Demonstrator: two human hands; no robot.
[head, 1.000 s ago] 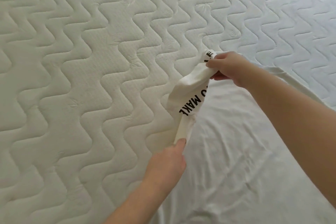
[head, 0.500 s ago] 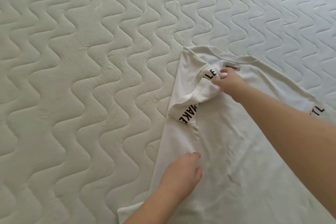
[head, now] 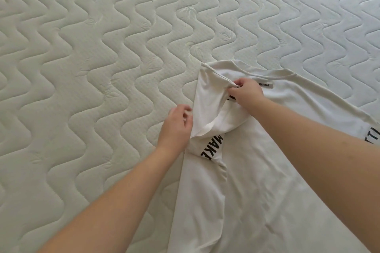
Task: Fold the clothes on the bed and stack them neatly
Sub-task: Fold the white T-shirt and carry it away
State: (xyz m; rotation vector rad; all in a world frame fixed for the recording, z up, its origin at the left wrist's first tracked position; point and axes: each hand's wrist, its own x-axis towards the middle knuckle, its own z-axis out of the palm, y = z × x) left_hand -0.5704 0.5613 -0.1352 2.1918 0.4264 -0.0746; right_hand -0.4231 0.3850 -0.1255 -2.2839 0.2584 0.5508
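Note:
A white T-shirt (head: 257, 181) with black lettering lies spread on the bed, its collar toward the far side. The shirt's left sleeve (head: 209, 109) is folded inward over the body, with the word MAKE showing on it. My right hand (head: 245, 93) pinches the sleeve's upper edge near the collar label. My left hand (head: 177, 127) holds the sleeve's outer fold at the shirt's left side, fingers curled at the cloth. The shirt's lower part runs out of the frame, partly under my right forearm.
The quilted white mattress (head: 92, 88) with a wavy stitch pattern stretches to the left and far side of the shirt. No other clothes show in this view.
My left hand has moved up from the shirt's lower side to the sleeve fold. My right hand carried the sleeve inward and down onto the shirt near the collar.

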